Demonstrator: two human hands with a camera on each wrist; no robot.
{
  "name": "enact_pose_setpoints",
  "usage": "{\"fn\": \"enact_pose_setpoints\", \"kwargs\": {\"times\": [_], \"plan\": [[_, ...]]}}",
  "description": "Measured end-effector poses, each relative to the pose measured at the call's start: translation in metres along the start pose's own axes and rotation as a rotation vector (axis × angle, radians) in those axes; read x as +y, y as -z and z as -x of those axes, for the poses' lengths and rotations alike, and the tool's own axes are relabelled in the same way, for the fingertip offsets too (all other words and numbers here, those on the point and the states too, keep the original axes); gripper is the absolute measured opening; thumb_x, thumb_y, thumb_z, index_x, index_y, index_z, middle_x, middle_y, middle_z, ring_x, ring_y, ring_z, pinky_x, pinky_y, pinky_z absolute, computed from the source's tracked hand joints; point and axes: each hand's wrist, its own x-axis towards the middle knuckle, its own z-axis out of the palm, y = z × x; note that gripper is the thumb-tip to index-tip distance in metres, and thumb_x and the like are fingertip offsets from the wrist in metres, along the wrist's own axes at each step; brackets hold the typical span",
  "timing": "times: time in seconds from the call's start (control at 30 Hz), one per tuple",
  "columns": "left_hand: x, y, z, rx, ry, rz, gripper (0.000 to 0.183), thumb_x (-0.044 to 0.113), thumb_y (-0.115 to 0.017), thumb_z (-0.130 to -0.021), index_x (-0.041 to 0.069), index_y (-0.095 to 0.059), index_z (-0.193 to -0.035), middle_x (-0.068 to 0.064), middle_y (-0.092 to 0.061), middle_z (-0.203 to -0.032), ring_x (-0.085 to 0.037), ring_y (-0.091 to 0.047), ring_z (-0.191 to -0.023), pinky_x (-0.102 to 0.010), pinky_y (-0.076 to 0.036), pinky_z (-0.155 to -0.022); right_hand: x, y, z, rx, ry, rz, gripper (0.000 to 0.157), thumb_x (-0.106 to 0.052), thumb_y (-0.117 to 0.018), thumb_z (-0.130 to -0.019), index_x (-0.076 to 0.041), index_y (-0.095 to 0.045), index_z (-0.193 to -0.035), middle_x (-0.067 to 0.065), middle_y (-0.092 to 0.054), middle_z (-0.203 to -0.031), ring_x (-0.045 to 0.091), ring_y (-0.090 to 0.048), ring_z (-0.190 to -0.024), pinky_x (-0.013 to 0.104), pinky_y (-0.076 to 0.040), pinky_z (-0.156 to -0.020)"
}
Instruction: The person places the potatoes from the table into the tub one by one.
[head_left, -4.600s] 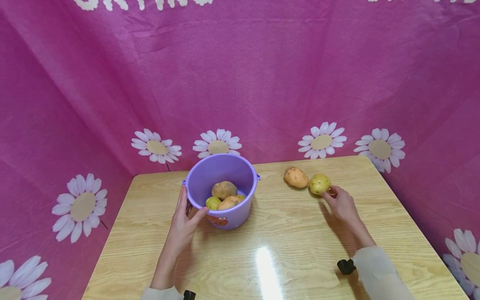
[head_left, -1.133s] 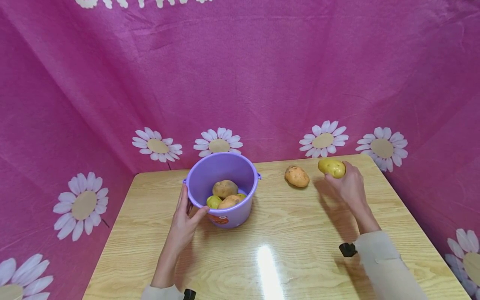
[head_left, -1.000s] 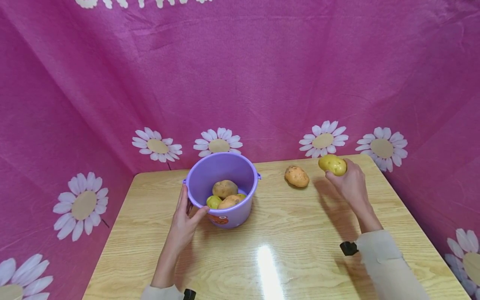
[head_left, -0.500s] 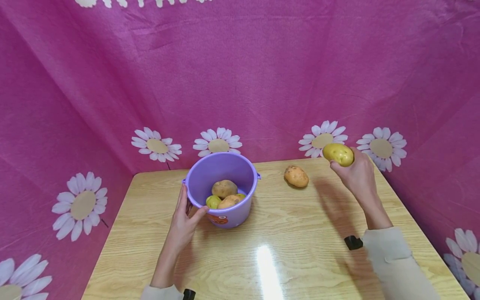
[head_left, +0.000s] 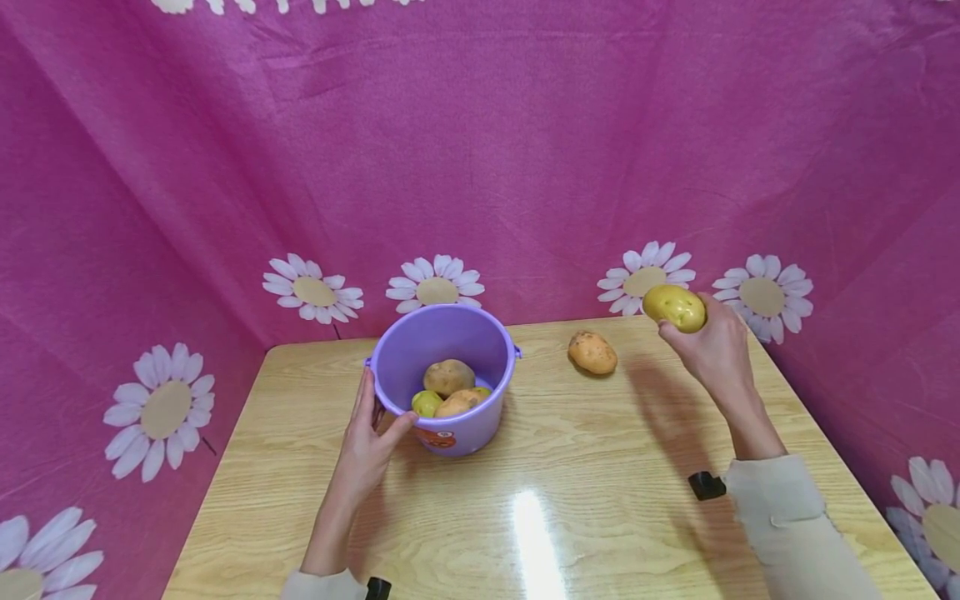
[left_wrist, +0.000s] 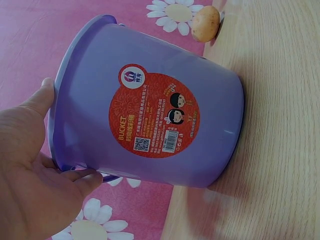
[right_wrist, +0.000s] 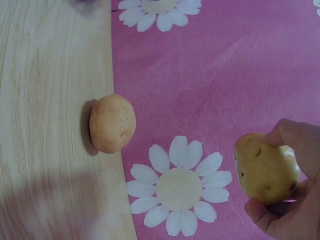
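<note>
My left hand [head_left: 367,454] holds the purple bucket [head_left: 468,435] by its rim, thumb at the front and fingers along the left side. Inside the bucket lie several potatoes, among them a brown one [head_left: 448,377], a tan one [head_left: 456,404] and a yellow-green one [head_left: 426,404]. Above the table's far right part, my right hand [head_left: 716,346] grips a yellow potato [head_left: 675,307] between thumb and fingers. In the right wrist view this yellow potato [right_wrist: 265,170] is clear of the table. Another tan potato [head_left: 592,353] rests on the table between the bucket and my right hand.
The light wooden table [head_left: 585,500] backs onto a pink cloth [head_left: 525,167] printed with white daisies, which also hangs at both sides. A red label [left_wrist: 157,115] is on the bucket's outer wall. The bucket's handle [left_wrist: 112,177] hangs down near my left fingers.
My right hand has taken the yellow potato from beside the tan one and raised it, moving a little right; in the last half second it barely moves. Left hand and bucket stay put.
</note>
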Motion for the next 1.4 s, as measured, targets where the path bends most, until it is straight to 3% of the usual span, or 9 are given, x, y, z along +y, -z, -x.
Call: {"fn": "enact_pose_setpoints", "kwargs": {"times": [0.13, 0.43, 0.63, 0.97, 1.4], "plan": [[0.000, -0.001, 0.000, 0.005, -0.005, 0.008, 0.096, 0.006, -0.071, -0.098, 0.000, -0.003, -0.164, -0.015, -0.001, -0.172, -0.041, -0.024, -0.152, -0.039, -0.022, -0.125, -0.004, -0.002, 0.001, -0.016, 0.001, -0.015, 0.058, -0.025, -0.075, -0.088, 0.011, -0.057, -0.130, 0.025, -0.059, -0.103, 0.038, -0.053, -0.090, 0.042, -0.041, -0.067], [0.001, -0.002, -0.001, -0.001, -0.043, 0.003, 0.093, 0.006, -0.070, -0.099, -0.003, -0.003, -0.163, -0.020, -0.003, -0.171, -0.044, -0.025, -0.151, -0.043, -0.023, -0.124, -0.018, -0.011, 0.000, -0.023, 0.049, -0.028, 0.055, -0.025, -0.075, -0.088, 0.010, -0.060, -0.127, 0.022, -0.059, -0.096, 0.036, -0.053, -0.086, 0.041, -0.041, -0.065], [0.001, -0.002, 0.000, 0.002, -0.038, -0.007, 0.094, 0.008, -0.071, -0.099, -0.003, -0.004, -0.163, -0.020, -0.003, -0.171, -0.044, -0.026, -0.151, -0.044, -0.023, -0.125, -0.033, -0.019, 0.001, -0.038, 0.060, -0.042, 0.060, -0.026, -0.075, -0.087, 0.011, -0.058, -0.131, 0.023, -0.060, -0.100, 0.036, -0.055, -0.087, 0.041, -0.044, -0.066], [0.001, -0.001, -0.001, -0.005, -0.003, -0.009, 0.095, 0.010, -0.071, -0.099, -0.001, -0.002, -0.164, -0.017, -0.001, -0.172, -0.041, -0.025, -0.152, -0.042, -0.023, -0.125, -0.062, -0.032, 0.007, -0.072, 0.128, -0.088, 0.051, -0.021, -0.078, -0.086, 0.008, -0.062, -0.125, 0.019, -0.062, -0.093, 0.033, -0.057, -0.081, 0.040, -0.046, -0.065], [0.001, 0.001, 0.001, -0.005, 0.015, -0.004, 0.096, 0.011, -0.071, -0.099, 0.001, -0.001, -0.164, -0.014, 0.001, -0.172, -0.038, -0.021, -0.154, -0.042, -0.022, -0.126, -0.090, -0.045, 0.016, -0.127, 0.183, -0.141, 0.058, -0.019, -0.080, -0.084, 0.007, -0.061, -0.131, 0.024, -0.065, -0.108, 0.036, -0.059, -0.092, 0.045, -0.052, -0.071]]}}
